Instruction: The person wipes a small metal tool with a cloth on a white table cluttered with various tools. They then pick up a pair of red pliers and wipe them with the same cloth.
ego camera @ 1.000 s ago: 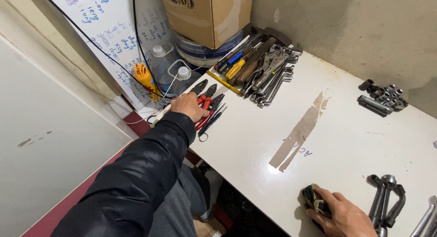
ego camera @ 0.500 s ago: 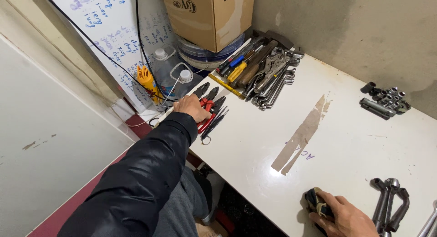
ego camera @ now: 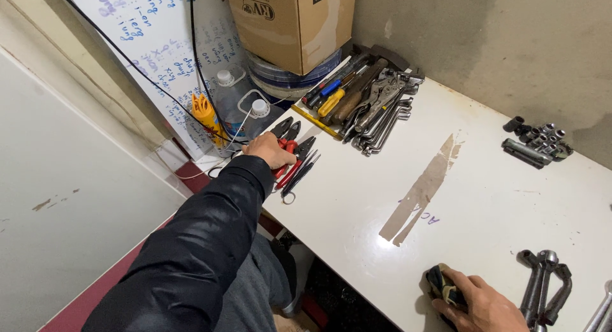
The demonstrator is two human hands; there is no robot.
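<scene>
Left hand lies flat, fingers curled over red-handled pliers at the white table's near-left corner, grip closure not clear. To lift cleanly, best pinch both handles together, clear of the neighbouring black-handled pliers. Pliers: dark steel jaws pointing away, red sleeves mostly covered. Right hand clamped on a dark cloth-like wad, beside grey metal wrenches

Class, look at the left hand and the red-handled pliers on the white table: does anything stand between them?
Nothing visible does. The left hand already rests on the red-handled pliers at the white table edge, with black-handled pliers lying just beside them.
</scene>
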